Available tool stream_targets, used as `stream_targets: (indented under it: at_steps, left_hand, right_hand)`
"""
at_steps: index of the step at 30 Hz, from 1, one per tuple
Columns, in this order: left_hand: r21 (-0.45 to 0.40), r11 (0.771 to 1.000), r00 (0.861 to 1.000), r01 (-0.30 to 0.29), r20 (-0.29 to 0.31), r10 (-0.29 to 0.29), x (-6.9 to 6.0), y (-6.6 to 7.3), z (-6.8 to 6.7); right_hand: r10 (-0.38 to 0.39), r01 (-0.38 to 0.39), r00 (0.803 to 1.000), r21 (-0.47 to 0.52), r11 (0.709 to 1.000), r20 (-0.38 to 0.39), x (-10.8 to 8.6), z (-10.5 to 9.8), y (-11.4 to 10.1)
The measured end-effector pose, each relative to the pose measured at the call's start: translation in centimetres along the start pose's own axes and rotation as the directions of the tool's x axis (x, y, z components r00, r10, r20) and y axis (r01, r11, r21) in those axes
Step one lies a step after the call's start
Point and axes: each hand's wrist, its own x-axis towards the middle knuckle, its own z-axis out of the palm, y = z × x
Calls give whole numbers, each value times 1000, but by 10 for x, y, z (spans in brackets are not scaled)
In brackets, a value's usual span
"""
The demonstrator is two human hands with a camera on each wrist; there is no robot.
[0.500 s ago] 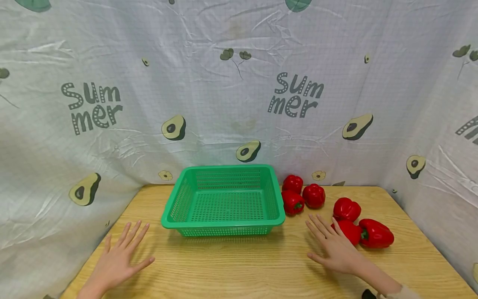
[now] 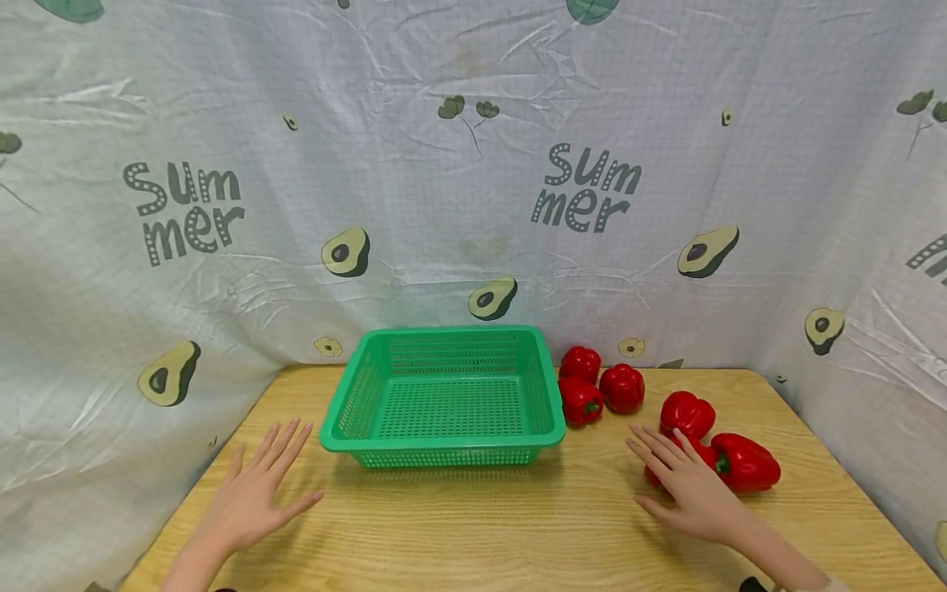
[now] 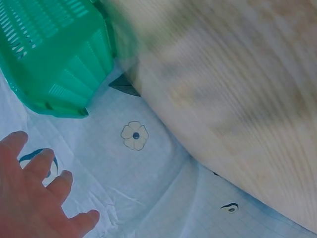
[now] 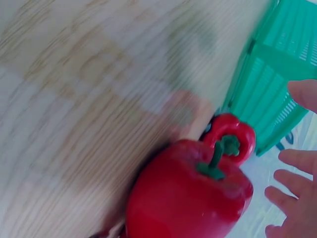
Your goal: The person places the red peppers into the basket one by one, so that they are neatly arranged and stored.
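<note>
A green plastic basket (image 2: 444, 445) with slotted walls stands on the wooden table, and no item shows inside it. Left of it, my left hand (image 2: 247, 501) hovers with its fingers spread and holds nothing. On the other side my right hand (image 2: 695, 497) is also spread, above a red bell pepper (image 2: 703, 450) that it partly covers. Close by lie another red bell pepper (image 2: 746, 462) on its side and one (image 2: 686, 413) behind. In the right wrist view a large red bell pepper (image 4: 183, 198) with a green stem sits below the fingers (image 4: 297, 161).
Against the basket's right side are red bell peppers (image 2: 580, 400), (image 2: 580, 363), with one more red bell pepper (image 2: 623, 388) beside them. A pale cloth (image 2: 414, 181) printed with avocados hangs behind and along both sides of the wooden table (image 2: 473, 526).
Both hands have shifted to the right; the left one is also slightly higher in view. My right hand now covers more of the nearest pepper. Basket and peppers stay put.
</note>
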Motion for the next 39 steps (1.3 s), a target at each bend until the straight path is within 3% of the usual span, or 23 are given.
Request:
stream_targets:
  at_steps: [12, 25, 34, 39]
  left_hand:
    - [-13, 1000, 998, 17, 54, -16, 20, 3, -5]
    - [-16, 1000, 999, -9, 49, 10, 36, 0, 0]
    - [-20, 1000, 987, 21, 160, -17, 44, 3, 0]
    - [-11, 1000, 985, 27, 173, -25, 46, 7, 1]
  right_hand:
    - [-78, 79, 995, 13, 997, -58, -8, -10, 21]
    - [-25, 25, 999, -12, 1000, -25, -13, -17, 33]
    - [5, -4, 1000, -39, 999, 21, -12, -15, 41]
    - [28, -24, 998, -53, 998, 60, -14, -13, 46]
